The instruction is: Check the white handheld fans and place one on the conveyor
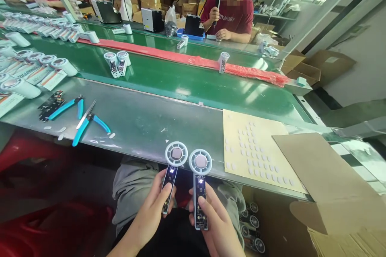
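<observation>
My left hand (pixel 161 196) is closed around the handle of a small handheld fan (pixel 176 153), its thumb on the bare circuit board. A second handheld fan (pixel 200 162) of the same kind sits in my right hand (pixel 208 209), with the thumb pressed on its board. Both fans have round pale heads with a square plate in the middle, and a small lit display glows on each board. The two heads are side by side at the bench's front edge, close together. Fingers behind the handles are partly hidden.
A sheet of small oval stickers (pixel 259 148) lies on the right beside a cardboard flap (pixel 313 164). Blue-handled pliers (pixel 87 124) and black circuit boards (pixel 52 105) lie left. White fan units (pixel 36 64) crowd the far left. Across the green belt (pixel 169 76) sits a co-worker (pixel 232 12).
</observation>
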Available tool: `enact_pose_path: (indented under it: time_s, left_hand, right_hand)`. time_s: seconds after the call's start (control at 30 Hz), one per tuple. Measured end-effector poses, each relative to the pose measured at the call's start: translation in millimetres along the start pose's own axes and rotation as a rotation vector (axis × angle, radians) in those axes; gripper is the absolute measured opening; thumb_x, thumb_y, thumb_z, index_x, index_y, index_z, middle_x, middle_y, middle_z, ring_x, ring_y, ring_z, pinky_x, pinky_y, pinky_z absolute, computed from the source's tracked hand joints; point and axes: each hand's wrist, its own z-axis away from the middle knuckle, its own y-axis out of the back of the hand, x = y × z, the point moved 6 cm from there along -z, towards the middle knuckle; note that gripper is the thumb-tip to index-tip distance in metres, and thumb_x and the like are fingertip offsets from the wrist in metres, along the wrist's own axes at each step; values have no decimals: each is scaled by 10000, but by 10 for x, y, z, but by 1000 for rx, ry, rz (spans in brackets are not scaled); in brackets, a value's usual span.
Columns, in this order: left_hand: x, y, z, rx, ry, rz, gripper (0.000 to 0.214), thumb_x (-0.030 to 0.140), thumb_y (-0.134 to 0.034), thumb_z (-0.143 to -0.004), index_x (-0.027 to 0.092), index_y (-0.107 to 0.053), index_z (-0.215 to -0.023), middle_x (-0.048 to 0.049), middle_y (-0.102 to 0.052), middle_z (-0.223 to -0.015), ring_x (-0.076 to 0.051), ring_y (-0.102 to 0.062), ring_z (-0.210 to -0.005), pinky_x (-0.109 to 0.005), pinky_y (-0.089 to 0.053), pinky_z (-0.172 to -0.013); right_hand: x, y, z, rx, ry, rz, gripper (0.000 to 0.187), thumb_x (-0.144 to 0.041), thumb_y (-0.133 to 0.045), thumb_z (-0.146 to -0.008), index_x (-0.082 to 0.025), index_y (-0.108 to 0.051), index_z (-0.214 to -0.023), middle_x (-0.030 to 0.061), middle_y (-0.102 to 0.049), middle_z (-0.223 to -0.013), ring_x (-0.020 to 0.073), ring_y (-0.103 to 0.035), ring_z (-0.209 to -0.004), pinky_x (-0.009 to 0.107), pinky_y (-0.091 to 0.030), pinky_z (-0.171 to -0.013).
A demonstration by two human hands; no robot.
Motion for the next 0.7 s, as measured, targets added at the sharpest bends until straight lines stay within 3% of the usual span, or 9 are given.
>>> enact_pose_path:
  time_s: [0.27,0.7]
  left_hand:
    - [-27,-28,9,-25,41,68,487,525,-404,-850,295,-282,-1261,-2,-447,-818,-102,-418,-591,-196,-216,-441]
    - [-48,-25,-5,-33,85,2,441,518,-378,-860,339,-294,-1254,4,-476,-831,-96,-422,-608,-195,-264,-502]
  right_hand:
    - [26,-71,14,-26,3,-5,495,-421,-655,-811,-186,-493,-1215,75,-545,-987,152,-463,-736,235,-386,-609]
    - [9,-50,12,-35,39,44,463,-407,-616,-841,-221,-468,-1238,58,-535,-1020,146,-453,-746,225,-371,-605]
